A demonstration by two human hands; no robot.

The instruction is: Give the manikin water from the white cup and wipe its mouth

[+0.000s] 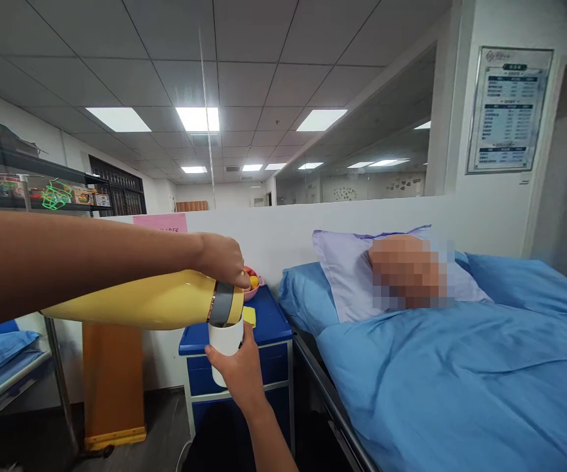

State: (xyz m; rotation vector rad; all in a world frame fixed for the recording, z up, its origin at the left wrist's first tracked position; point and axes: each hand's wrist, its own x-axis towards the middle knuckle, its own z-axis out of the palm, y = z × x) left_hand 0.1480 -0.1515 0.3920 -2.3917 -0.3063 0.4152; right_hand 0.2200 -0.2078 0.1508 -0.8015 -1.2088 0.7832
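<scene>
Yellow flask sits tipped in the closed left hand; the right hand grips the white cup.

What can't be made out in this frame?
All in the head view:
- Inside of the white cup: hidden by its wall and the mouth of the yellow bottle; flow and fill level unseen.
- Pink bowl: mostly behind the left hand.
- Pink sign: lettering cut off by the left forearm.
- Wall chart: print too small.
- Right hand: fingers hidden behind the cup.
</scene>
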